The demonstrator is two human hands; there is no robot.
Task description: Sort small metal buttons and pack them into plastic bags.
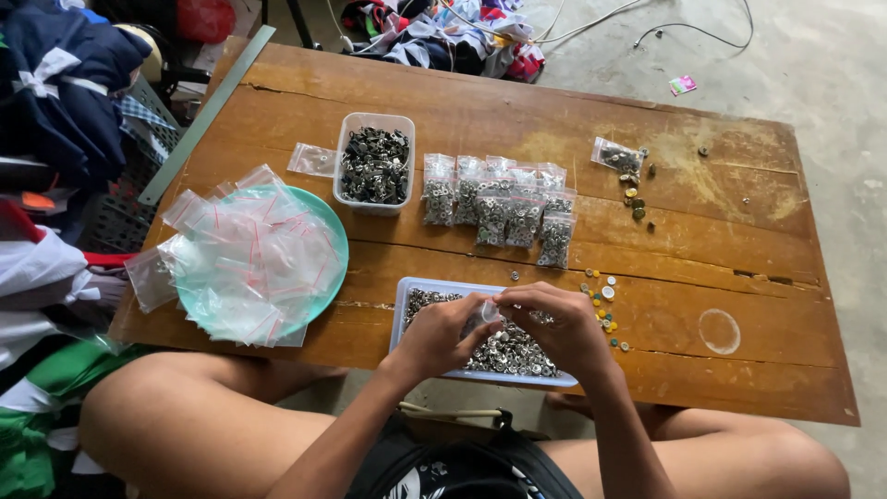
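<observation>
Pinching a small clear bag (487, 314) between our left hand (442, 334) and right hand (562, 325), we hold it over the tray of silver snaps (517, 356) at lower centre. Filled bags (499, 205) line the counter (721, 249) above; many empty bags (245, 263) wait at left.

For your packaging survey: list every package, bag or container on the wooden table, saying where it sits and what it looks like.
Empty clear bags with red strips: heaped on teal plate, left.
Clear tub: centre back, dark metal parts.
Filled bags: row mid-table, silvery parts.
Tray: near edge, silvery fasteners.
Small bag: between left hand and right hand.
</observation>
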